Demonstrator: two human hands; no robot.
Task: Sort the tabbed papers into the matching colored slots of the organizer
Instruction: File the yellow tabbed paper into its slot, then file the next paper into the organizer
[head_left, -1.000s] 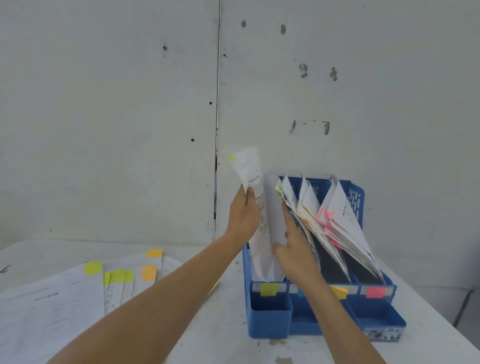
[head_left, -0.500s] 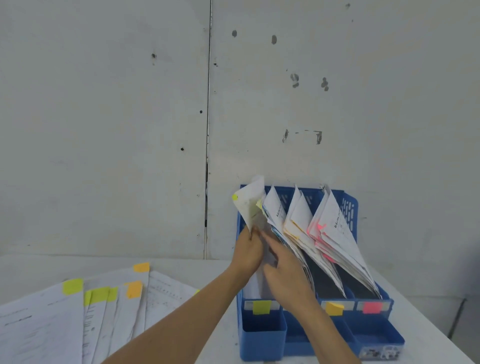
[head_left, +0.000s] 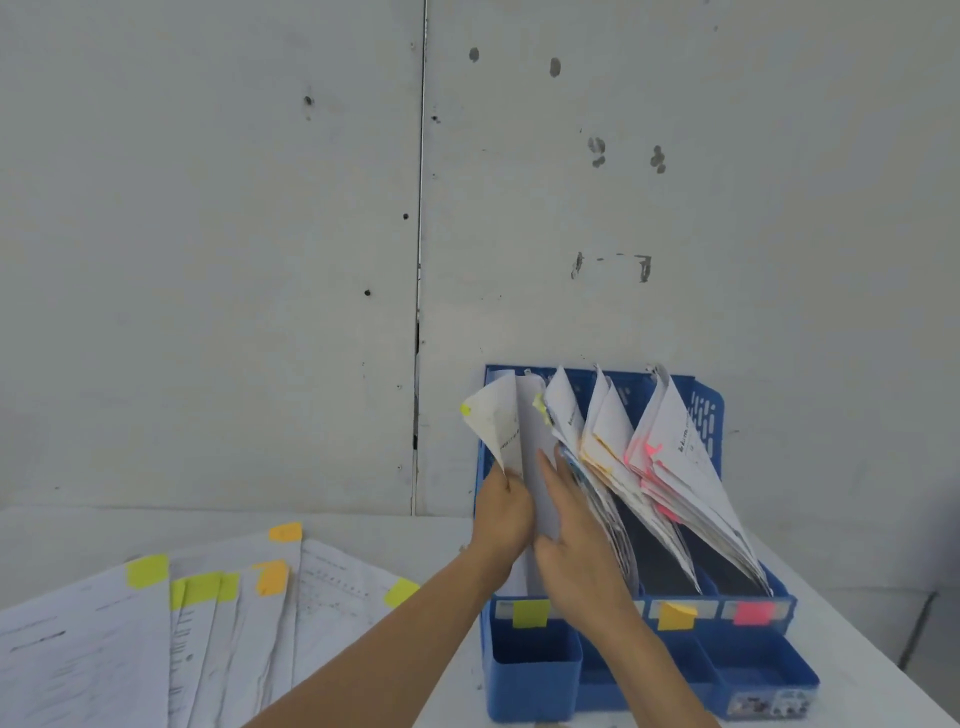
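We see a pale grey wall (head_left: 208, 260) made of two panels, joined at a vertical seam (head_left: 420, 208) left of centre. We note small dark holes (head_left: 367, 293) near the seam and smudged dark marks (head_left: 597, 150) on the right panel. A white table (head_left: 104, 525) stands against the wall. The light is even and soft.

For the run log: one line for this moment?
left hand: grips yellow-tabbed paper in yellow-marked slot | right hand: flat against filed papers | unsorted papers: on table
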